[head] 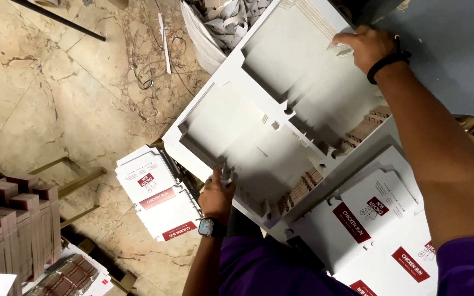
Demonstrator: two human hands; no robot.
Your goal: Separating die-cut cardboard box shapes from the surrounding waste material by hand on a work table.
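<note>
Over the marble floor, a big white die-cut card sheet was held tilted, long axis running from near-left up to far-right. L hand pinched the sheet's near edge, thumb on top, fingers under and out of view; smartwatch sat on that wrist. R hand gripped the sheet's far edge, fingers curled over a small tab, dark band at the wrist. Both hands were closed on the same sheet at opposite ends, so the sheet spanned between them; L hand was nearer the body, R arm stretched out across the sheet's right side.

Below the sheet to the right lay printed white blanks w/ red label panels, partly covered by the sheet and the R arm. Left of the sheet's near corner sat a stack of folded printed cartons. Further left of the sheet, brown-edged bundles stood in rows, cut off by the frame. Beyond the sheet's far edge was a sack of offcuts, prob. trimmed scrap, hard to make out. Purple sleeve hid the sheet's lower-right surroundings.
</note>
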